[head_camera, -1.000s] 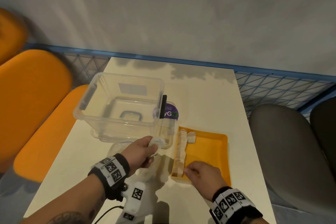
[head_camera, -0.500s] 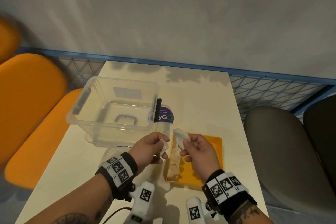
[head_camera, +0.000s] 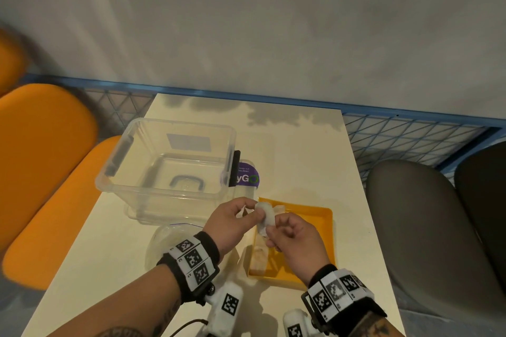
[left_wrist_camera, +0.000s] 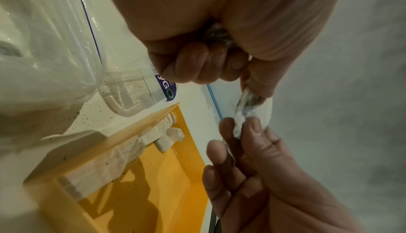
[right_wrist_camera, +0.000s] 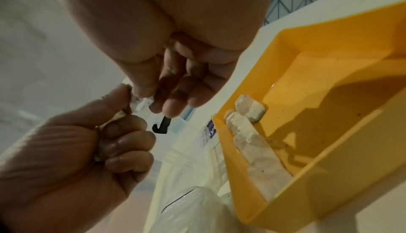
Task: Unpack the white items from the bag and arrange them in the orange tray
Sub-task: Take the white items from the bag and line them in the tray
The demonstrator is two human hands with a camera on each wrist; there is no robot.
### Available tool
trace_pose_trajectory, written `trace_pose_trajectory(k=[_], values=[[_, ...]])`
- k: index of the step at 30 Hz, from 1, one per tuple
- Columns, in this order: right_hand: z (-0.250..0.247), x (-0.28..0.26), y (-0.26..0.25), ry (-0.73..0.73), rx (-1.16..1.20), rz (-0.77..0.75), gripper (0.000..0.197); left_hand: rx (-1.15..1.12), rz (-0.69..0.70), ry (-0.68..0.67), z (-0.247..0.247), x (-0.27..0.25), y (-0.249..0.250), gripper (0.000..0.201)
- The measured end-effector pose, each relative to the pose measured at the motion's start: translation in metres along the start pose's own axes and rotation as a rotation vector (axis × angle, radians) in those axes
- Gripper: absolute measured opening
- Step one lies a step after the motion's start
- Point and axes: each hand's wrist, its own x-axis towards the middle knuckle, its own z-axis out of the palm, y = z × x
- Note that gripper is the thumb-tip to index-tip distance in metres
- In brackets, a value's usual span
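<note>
A small white item (head_camera: 266, 215) in clear wrapping hangs above the far left corner of the orange tray (head_camera: 315, 230). My left hand (head_camera: 253, 213) pinches its upper end and my right hand (head_camera: 270, 232) pinches its lower end. The left wrist view shows the item (left_wrist_camera: 252, 111) between both hands, with a crumpled scrap (left_wrist_camera: 217, 31) tucked under my left hand's curled fingers. Several white blocks (right_wrist_camera: 259, 153) lie in a row along the tray's left wall, one more (right_wrist_camera: 249, 108) beside the far end. The clear bag (head_camera: 169, 238) lies left of the tray.
A clear plastic bin (head_camera: 167, 161) with black latches stands on its lid at the table's left, behind the bag. Orange seats (head_camera: 41, 150) are on the left, grey ones (head_camera: 427, 227) on the right. A blue mesh rail (head_camera: 397, 131) runs along the far edge.
My right hand left the tray's near left corner, took a white item from my left hand and rose. Both hands now grip that item together above the tray's far corner.
</note>
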Motion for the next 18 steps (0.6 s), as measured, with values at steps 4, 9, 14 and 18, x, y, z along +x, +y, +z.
trace_pose_trajectory(k=[4,9,14,18], values=[[-0.007,0.000,0.000,0.002,-0.061,-0.015,0.008,-0.015,-0.007,-0.022,0.002,-0.002,0.002,0.006],[-0.016,0.003,-0.005,0.020,-0.107,-0.034,0.020,0.137,0.003,-0.018,0.000,0.003,-0.003,0.014],[-0.024,0.007,-0.023,0.159,-0.335,-0.123,0.013,0.406,-0.019,-0.117,-0.003,0.007,-0.014,0.010],[-0.027,0.008,-0.038,-0.056,-0.761,-0.227,0.008,0.403,-0.007,-0.139,-0.002,0.007,-0.017,0.036]])
